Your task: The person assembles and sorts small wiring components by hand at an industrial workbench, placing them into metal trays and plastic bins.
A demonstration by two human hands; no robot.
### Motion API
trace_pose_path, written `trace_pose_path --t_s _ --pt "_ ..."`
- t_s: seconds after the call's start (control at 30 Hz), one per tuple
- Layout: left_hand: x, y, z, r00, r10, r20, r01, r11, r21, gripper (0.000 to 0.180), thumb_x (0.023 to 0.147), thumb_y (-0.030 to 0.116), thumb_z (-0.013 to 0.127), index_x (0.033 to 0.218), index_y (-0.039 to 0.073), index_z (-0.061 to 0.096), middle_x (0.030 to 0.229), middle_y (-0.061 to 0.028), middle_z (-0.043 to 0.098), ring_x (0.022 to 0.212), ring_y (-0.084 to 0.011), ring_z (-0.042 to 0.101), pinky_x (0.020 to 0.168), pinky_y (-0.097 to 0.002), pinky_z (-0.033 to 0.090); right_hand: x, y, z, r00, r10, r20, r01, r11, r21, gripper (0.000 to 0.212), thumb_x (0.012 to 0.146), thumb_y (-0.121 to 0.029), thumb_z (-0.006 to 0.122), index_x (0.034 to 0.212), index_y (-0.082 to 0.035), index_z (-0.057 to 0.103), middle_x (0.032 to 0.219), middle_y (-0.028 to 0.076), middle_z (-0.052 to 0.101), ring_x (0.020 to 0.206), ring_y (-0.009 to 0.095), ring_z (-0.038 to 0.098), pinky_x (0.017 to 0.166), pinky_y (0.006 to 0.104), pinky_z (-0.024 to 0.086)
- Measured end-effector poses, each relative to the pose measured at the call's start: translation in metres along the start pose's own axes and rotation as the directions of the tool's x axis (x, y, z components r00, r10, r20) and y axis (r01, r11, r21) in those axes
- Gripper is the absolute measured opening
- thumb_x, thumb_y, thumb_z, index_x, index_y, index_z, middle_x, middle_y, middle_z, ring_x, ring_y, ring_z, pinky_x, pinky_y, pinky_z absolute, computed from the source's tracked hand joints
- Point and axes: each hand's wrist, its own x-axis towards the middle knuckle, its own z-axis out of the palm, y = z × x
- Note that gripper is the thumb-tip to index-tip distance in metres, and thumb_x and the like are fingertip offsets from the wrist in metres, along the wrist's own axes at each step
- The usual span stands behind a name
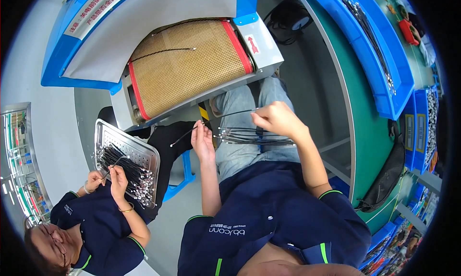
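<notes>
A thin black cable point(230, 114) with small metal ends stretches at a slant above my lap. My left hand point(203, 142) pinches it partway along, and its free end hangs out to the left. The fingers of my right hand point(279, 118) are closed on the cable near its other end. Beneath, a loose bundle of similar black cables point(259, 141) lies across my thighs. Just beyond my knees is a conveyor's tan mesh belt point(192, 67) with red edges, bearing a black cable point(161, 54) and more at its far side.
To my left a co-worker point(103, 223) handles a cable over a perforated metal tray point(155, 156) heaped with cables. On the right, a green table point(353, 108) carries a blue bin point(401, 65) with cables and a black pouch point(386, 175). A blue stool point(185, 173) stands between us.
</notes>
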Motion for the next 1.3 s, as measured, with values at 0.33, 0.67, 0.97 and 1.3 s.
trace_pose_path --t_s 0.33,0.67,0.97,1.3 --pt "0.03 0.012 -0.019 1.0 -0.003 -0.024 0.003 1.0 -0.004 0.021 0.093 0.013 0.058 0.113 0.005 0.06 0.093 0.001 0.06 0.079 -0.0064 0.053 0.068 -0.0212 0.045 0.003 0.023 0.062 0.947 0.233 0.221 -0.229 0.972 -0.046 0.027 0.084 -0.027 0.056 0.081 -0.003 0.07 0.072 0.022 0.063 0.072 0.04 0.063 0.072 0.0463 0.05" --pt "0.039 0.021 0.018 0.997 0.02 0.072 -0.02 1.0 0.002 0.02 0.094 0.012 0.057 0.112 0.005 0.06 0.095 0.0008 0.061 0.082 -0.0064 0.056 0.07 -0.0197 0.047 -0.019 0.039 0.059 0.938 0.277 0.211 -0.268 0.961 -0.069 0.026 0.084 -0.025 0.056 0.082 -0.004 0.07 0.074 0.02 0.065 0.075 0.037 0.064 0.074 0.0444 0.05" --pt "0.088 0.052 0.097 0.979 0.088 0.186 -0.099 0.994 0.055 0.019 0.092 0.009 0.059 0.108 -0.001 0.06 0.096 -0.005 0.062 0.087 -0.0113 0.061 0.079 -0.0215 0.052 -0.062 0.047 0.032 0.917 0.334 0.216 -0.324 0.943 -0.08 0.027 0.084 -0.026 0.056 0.083 -0.003 0.07 0.077 0.021 0.066 0.079 0.037 0.064 0.076 0.0445 0.05" --pt "0.107 0.038 0.132 0.991 0.045 0.123 -0.054 0.996 0.076 0.016 0.089 0.006 0.062 0.102 -0.004 0.061 0.099 -0.0093 0.062 0.087 -0.0146 0.062 0.081 -0.0226 0.054 -0.103 0.064 0.003 0.895 0.383 0.228 -0.368 0.924 -0.105 0.026 0.084 -0.027 0.057 0.087 -0.004 0.07 0.081 0.02 0.067 0.082 0.036 0.064 0.078 0.0434 0.049"
